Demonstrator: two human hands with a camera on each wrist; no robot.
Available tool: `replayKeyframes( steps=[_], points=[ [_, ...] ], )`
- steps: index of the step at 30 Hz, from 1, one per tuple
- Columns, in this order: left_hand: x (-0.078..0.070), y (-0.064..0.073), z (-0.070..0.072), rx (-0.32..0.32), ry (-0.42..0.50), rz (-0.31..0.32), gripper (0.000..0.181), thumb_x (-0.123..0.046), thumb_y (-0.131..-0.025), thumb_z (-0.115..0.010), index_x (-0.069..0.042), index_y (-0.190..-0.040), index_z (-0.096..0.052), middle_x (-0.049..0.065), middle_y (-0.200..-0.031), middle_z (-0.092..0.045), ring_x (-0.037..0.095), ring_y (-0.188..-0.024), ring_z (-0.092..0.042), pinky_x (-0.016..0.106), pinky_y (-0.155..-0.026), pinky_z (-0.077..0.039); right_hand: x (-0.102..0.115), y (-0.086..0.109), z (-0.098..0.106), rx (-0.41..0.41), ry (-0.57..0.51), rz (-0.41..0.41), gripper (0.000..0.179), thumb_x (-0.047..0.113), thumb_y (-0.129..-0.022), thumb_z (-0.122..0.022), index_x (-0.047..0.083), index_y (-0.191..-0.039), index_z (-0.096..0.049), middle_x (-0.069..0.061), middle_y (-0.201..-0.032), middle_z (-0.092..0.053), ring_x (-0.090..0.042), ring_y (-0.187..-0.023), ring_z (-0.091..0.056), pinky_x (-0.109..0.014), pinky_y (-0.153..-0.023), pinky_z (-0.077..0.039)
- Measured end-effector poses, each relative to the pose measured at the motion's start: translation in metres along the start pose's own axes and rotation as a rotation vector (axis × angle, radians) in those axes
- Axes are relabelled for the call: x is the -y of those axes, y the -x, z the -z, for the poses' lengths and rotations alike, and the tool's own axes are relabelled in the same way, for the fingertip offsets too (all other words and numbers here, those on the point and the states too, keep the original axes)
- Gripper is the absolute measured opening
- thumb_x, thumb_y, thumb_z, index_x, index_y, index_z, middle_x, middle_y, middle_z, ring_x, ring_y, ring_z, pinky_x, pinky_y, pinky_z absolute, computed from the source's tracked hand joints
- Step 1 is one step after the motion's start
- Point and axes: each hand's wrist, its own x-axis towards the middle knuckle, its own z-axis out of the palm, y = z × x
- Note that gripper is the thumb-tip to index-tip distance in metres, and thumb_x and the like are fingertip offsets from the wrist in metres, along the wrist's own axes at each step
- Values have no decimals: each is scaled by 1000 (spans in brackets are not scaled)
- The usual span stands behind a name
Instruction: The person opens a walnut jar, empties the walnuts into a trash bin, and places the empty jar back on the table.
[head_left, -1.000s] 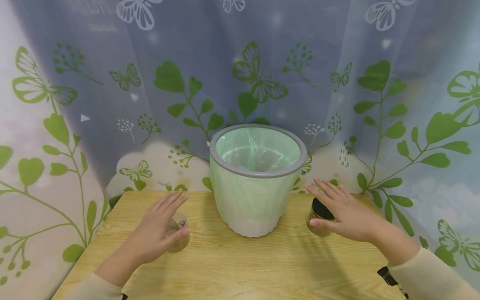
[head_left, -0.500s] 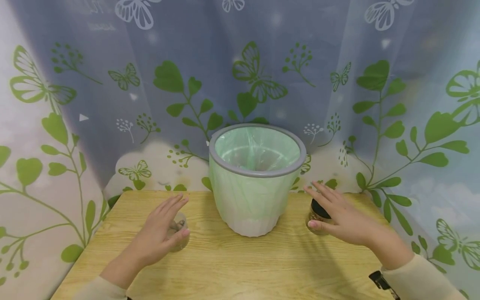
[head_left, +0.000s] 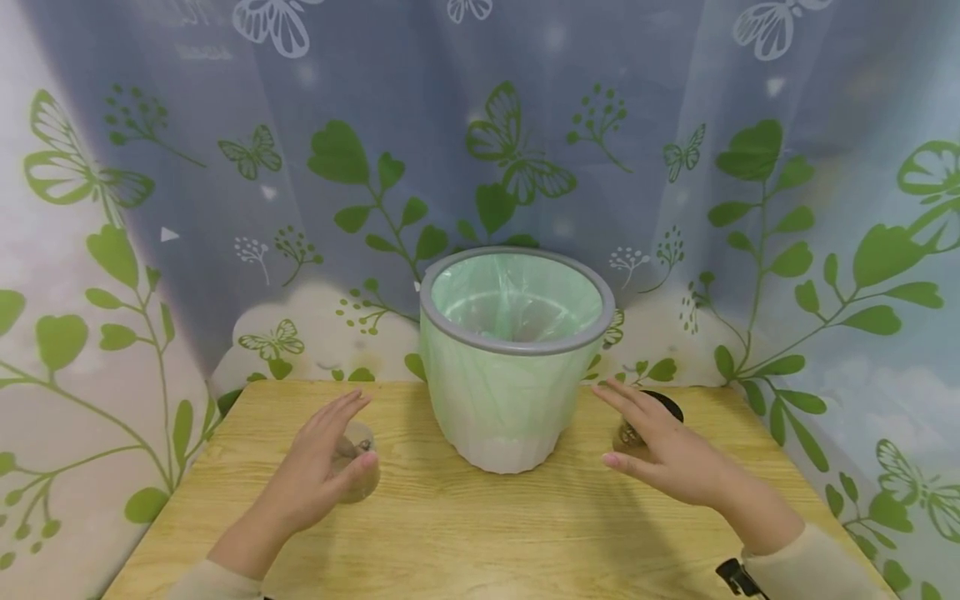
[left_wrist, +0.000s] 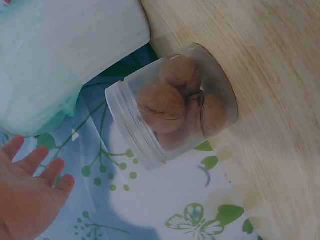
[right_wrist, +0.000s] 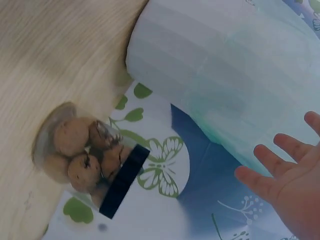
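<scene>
My left hand (head_left: 307,475), fingers extended, hovers over a clear jar (left_wrist: 175,107) at the table's left. Several walnuts (left_wrist: 161,107) show through its wall. Over on the right, my right hand (head_left: 667,450) is held out flat, partly covering a second clear jar (right_wrist: 82,155) with a black lid (right_wrist: 125,181). This jar also has several walnuts (right_wrist: 84,171) inside and stands upright. Neither hand grips anything. In both wrist views the fingers reach out apart from the jars. A pale bin (head_left: 502,408) stands between the hands.
The bin has a grey rim (head_left: 517,346) and a pale green plastic liner (head_left: 461,292). Everything stands on a light wood-grain table (head_left: 480,533). Behind it hangs a blue and white curtain (head_left: 405,92) printed with leaves and butterflies.
My right hand has shifted a little left and toward me, so more of the black lid shows behind it. My left hand has stayed almost in place. Both jars and the bin are unmoved.
</scene>
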Motion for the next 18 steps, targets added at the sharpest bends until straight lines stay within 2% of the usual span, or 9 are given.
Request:
replayKeyframes(
  steps=[3,7,11,18],
  points=[
    [0,2,0,-22,21,28,67,-37,-99,-61,-16,-157,-34,12,-160,-33,44,-144,-28,74,-106,-23,1,0,-5,-32,-18,19,80,37,-98,-66,37,-160,-17,-7,-165,-16,-41,-145,-25,-58,-97,-47],
    [0,3,-1,-52,48,78,65,-33,-99,-61,-12,-155,-35,17,-157,-36,46,-142,-31,74,-104,-27,0,-1,-13,-89,-10,48,78,34,-97,-67,34,-160,-21,-6,-163,-22,-41,-146,-25,-68,-99,-39],
    [2,4,-1,-86,51,129,63,-28,-99,-62,-8,-153,-37,20,-154,-38,47,-140,-33,73,-103,-30,-1,-2,-20,-140,-3,75,76,30,-96,-69,29,-159,-26,-8,-161,-28,-43,-144,-28,-71,-100,-35],
    [8,7,-6,-133,75,168,59,-26,-98,-64,-4,-149,-42,21,-151,-42,48,-139,-35,71,-105,-29,2,-2,-27,-185,-59,59,71,27,-95,-70,25,-156,-34,-8,-155,-37,-39,-134,-43,-68,-93,-44]
  ],
)
